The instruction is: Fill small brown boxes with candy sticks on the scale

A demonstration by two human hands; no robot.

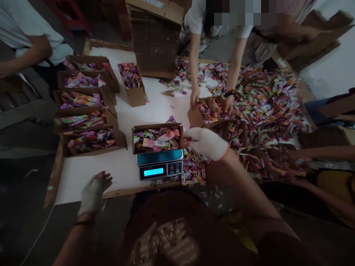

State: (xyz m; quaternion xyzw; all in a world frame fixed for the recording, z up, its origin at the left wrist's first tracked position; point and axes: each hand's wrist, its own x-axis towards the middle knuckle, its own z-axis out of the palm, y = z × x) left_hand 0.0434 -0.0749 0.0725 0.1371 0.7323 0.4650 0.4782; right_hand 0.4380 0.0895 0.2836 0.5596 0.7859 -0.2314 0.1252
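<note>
My left hand (94, 192), in a pale glove that leaves the fingertips bare, hovers over the table's front edge with fingers apart and nothing in them. In a similar white glove, my right hand (209, 142) reaches to the right end of a small cardboard box (158, 150). Its fingers are stretched out at the box wall; whether they press on it is hard to see. Colourful wrapped sweets (156, 138) fill this box. Beneath it is a digital scale (161, 168) with a lit blue display, its digits blurred.
Filled boxes (88, 147) line the table's left side, and another (135, 96) stands behind the scale. Loose packets (266, 99) are heaped on the right. Across the table, a co-worker's hands (195, 96) hold a box (195, 117). A large carton (155, 44) stands at the back.
</note>
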